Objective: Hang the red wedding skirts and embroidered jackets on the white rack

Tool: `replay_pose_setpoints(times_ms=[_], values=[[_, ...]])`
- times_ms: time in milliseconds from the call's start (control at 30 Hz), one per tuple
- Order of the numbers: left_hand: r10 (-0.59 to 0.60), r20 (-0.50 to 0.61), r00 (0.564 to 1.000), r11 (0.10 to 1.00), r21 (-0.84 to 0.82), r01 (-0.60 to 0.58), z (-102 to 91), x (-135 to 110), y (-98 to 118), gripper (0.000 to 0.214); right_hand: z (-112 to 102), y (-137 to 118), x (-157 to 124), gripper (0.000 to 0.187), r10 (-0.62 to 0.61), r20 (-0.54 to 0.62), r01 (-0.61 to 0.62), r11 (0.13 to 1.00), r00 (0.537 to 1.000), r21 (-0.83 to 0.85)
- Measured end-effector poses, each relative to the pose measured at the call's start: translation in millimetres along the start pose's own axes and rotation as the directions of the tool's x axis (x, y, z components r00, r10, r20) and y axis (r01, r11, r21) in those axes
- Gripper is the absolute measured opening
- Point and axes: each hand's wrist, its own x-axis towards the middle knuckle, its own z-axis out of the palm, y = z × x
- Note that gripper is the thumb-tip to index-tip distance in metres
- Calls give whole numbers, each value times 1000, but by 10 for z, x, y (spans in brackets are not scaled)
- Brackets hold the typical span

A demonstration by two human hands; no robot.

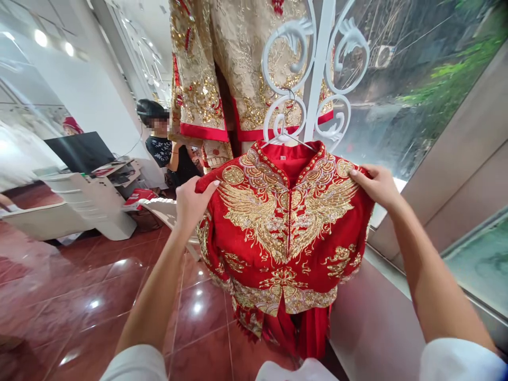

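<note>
A red jacket (286,233) with heavy gold embroidery hangs on a white hanger (283,138) hooked to a white scrollwork stand (317,69). My left hand (192,203) is closed on the jacket's left shoulder. My right hand (375,184) is closed on its right shoulder. Both arms reach up from the bottom of the view. Behind and above hangs a gold embroidered garment (222,69) with red trim.
A person (166,151) sits at the back left near a white desk (79,206) with a dark monitor (81,151). Glossy red floor tiles (79,296) spread on the left. A window (416,79) and low ledge (373,317) run along the right.
</note>
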Motion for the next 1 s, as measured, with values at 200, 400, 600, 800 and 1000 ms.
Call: replay_pose_setpoints(times_ms=[200,400,600,800,1000], values=[[-89,296,951,849,-477,228,319,-270,-512,79,147,276,-274,48,-18,-62,31,976,998,218],[-298,266,917,908,-218,359,-166,-447,-669,48,-302,200,-457,46,199,208,-195,980,958,-39],[-314,108,943,937,-125,326,-75,-592,-641,33,-220,170,-628,43,139,-55,-145,981,989,-130],[-265,88,960,899,-337,279,489,-737,-533,40,-16,-359,-805,51,59,-279,-194,851,959,-488],[-299,-487,821,859,-512,9,446,-750,-123,31,524,-1279,-941,30,-39,-17,34,976,999,-215]])
